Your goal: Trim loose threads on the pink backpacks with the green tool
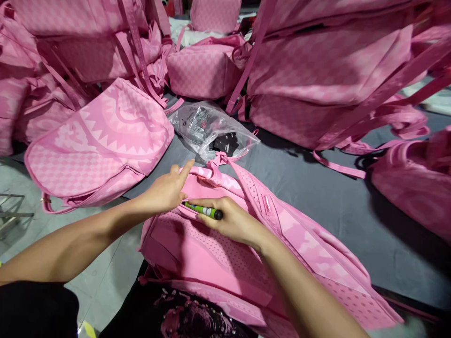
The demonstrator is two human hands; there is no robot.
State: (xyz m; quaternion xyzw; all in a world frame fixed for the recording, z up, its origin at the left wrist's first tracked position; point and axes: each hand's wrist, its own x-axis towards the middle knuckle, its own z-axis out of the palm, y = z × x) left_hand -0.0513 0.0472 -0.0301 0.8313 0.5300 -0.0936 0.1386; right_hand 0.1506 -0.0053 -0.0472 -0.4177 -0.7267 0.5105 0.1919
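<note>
A pink backpack (pixel 218 249) with dotted and camouflage panels lies open across my lap and the table edge. My left hand (pixel 165 189) grips its upper edge, the index finger stretched out and the thumb pressing near the seam; the other fingers are partly hidden. In my right hand (pixel 230 218) is a green printed pen-like tool (pixel 206 211) with a black rounded end. Its far tip meets the fabric beside my left thumb and cannot be made out. A dotted shoulder strap (pixel 264 202) runs along the backpack's right side.
Beyond the backpack lies a clear plastic bag (pixel 207 126) holding black tags. A pink patterned bag (pixel 109 141) lies at left on the dark table (pixel 338 192). Checkered backpacks (pixel 327 70) are stacked at right, with more bags (pixel 88 47) piled at back left and loose straps hanging.
</note>
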